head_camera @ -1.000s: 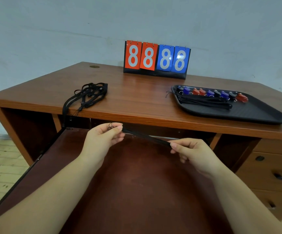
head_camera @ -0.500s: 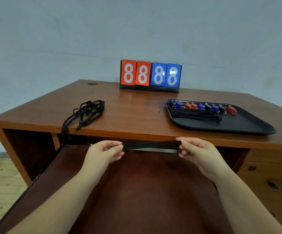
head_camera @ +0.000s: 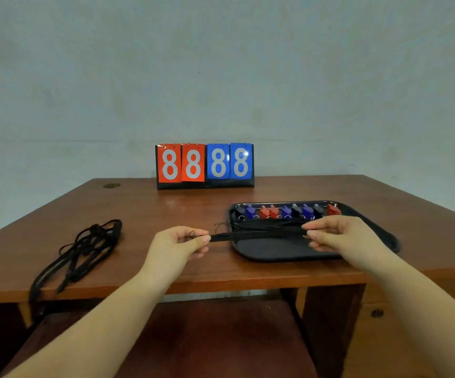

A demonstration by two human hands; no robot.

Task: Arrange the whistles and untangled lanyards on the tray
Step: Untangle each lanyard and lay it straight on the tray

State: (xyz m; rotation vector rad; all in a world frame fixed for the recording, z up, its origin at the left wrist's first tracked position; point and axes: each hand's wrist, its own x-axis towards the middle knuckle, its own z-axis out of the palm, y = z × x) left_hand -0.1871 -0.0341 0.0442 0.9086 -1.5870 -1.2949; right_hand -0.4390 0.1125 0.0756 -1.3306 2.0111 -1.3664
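Note:
A folded black lanyard (head_camera: 256,236) is stretched level between my hands, over the near-left part of the black tray (head_camera: 275,251). My left hand (head_camera: 178,245) pinches its ring end just left of the tray. My right hand (head_camera: 335,234) pinches the other end above the tray. A row of several blue, red and black whistles (head_camera: 286,211) lines the tray's far edge, with straightened lanyards (head_camera: 264,227) laid in front of them. A tangled pile of black lanyards (head_camera: 84,249) lies at the desk's left front, one strand hanging over the edge.
A flip scoreboard (head_camera: 205,166) showing 8888 stands at the back of the wooden desk (head_camera: 166,211). A pull-out shelf (head_camera: 207,339) extends under the desk in front of me, and drawers (head_camera: 376,313) are at the lower right.
Both hands rose from below the desk edge and moved forward and right, carrying the stretched lanyard over the tray. The view tilted upward.

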